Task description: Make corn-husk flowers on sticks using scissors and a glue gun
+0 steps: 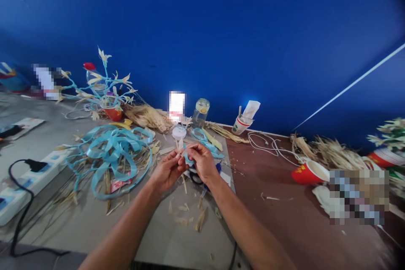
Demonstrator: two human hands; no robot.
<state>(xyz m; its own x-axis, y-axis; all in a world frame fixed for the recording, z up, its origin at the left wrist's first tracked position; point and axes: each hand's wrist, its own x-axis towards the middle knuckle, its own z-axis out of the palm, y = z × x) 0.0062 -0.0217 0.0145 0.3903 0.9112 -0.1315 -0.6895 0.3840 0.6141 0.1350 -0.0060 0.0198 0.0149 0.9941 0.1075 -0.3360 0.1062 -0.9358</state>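
My left hand (167, 169) pinches a small pale husk flower (180, 143) on a thin straw-coloured stem, whose lower end sticks out below the fingers. Close against it, my right hand (202, 161) has its thumb and fingertips pressed together at the flower's base. A bit of light-blue ribbon shows by these fingertips; whether they grip the ribbon or the flower is hard to see. Dark scissors handles (196, 178) lie partly hidden beneath my right hand. Left of the hands sits a loose coil of light-blue ribbon (110, 152), and more blue ribbon (215, 148) lies behind my right hand.
Blue-wrapped branches with husk flowers (106, 78) rise from a red cup (113, 113). Dried husks (148, 118), a glass jar (201, 112) and a cup with paper (243, 124) line the blue wall. A power strip (34, 183) lies left; a tipped red cup (308, 173) lies right.
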